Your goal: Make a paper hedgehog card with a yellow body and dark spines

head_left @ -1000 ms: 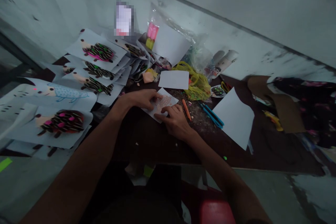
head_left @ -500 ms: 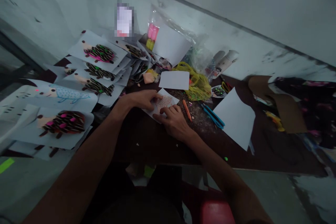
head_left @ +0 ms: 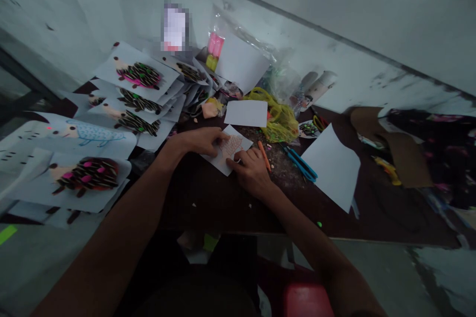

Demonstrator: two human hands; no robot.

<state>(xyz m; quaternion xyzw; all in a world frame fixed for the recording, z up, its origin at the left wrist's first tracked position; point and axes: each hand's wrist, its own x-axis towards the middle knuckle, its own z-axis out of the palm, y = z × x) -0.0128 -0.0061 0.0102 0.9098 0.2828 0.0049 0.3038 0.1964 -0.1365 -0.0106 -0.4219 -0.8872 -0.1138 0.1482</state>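
Observation:
A small white paper (head_left: 227, 164) with an orange-brown scale-like drawing (head_left: 231, 145) lies on the dark table in front of me. My left hand (head_left: 206, 140) rests on its upper left part, fingers curled with the tips on the sheet; whether anything is between them is too small to tell. On the lower right edge lies my right hand (head_left: 251, 167), its fingers bent and the thumb side touching the paper. Just right of that hand are an orange crayon-like stick (head_left: 264, 155) and blue-handled scissors (head_left: 302, 163).
Stacked sheets with hedgehog pictures (head_left: 137, 75) fill the left side. Behind the paper are a blank white card (head_left: 246, 113) and a yellow net bag (head_left: 284, 121). A large white sheet (head_left: 332, 166) lies at right, near brown cardboard (head_left: 409, 158).
My right hand has shifted slightly right and down, uncovering more of the drawing and the paper's lower corner. My left hand stays nearly in place.

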